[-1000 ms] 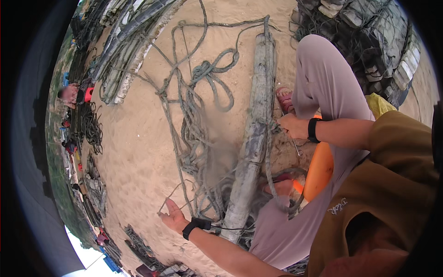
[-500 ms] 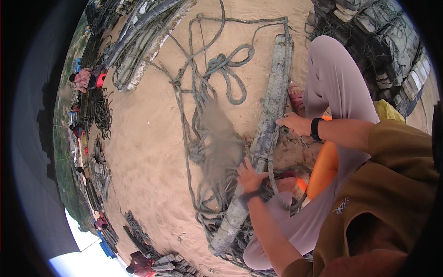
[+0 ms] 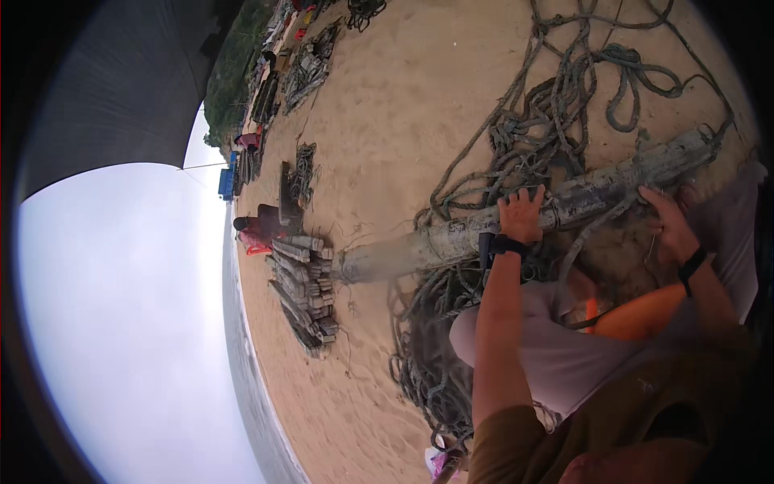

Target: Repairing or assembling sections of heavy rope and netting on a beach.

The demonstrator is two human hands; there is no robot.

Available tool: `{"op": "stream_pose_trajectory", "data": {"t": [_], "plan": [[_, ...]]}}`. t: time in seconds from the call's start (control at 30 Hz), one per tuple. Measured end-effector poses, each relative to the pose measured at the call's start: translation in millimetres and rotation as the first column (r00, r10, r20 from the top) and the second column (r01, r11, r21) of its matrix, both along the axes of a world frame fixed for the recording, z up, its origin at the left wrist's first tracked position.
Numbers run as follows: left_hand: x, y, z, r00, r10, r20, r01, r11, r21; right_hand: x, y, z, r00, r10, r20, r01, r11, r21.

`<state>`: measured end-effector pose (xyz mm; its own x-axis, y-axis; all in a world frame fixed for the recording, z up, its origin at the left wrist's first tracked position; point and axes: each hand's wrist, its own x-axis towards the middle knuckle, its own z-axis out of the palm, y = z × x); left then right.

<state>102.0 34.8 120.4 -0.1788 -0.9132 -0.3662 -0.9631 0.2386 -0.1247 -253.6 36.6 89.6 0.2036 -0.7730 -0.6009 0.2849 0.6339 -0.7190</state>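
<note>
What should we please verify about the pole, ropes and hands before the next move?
1. Left hand on the pole: ok, laid on it with fingers across the top.
2. Right hand gripping the pole: cannot tell; it is close beside it, contact unclear.
3. Pole free of ropes: not ok; a rope trails at its near side.
4. Sand beside the pole uncluttered: not ok; there is a far tangle and a near tangle.
5. Pole's left end clear of the stacked slats: cannot tell; it is blurred.
</note>
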Motion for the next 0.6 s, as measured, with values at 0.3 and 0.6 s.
{"op": "stream_pose_trajectory", "data": {"t": [0.3, 0.6], "plan": [[-67.8, 30.3, 8.7, 0.744, 0.248, -0.621, -0.346, 0.937, -0.040, 43.6, 39.5, 37.9, 0.896, 0.436, 0.083, -0.433, 0.900, -0.053], [-130.6, 51.9, 5.8, 0.503, 0.326, -0.800, -0.127, 0.944, 0.304, 32.2, 54.4, 39.8, 0.934, 0.343, -0.095, -0.343, 0.939, 0.020]]}}
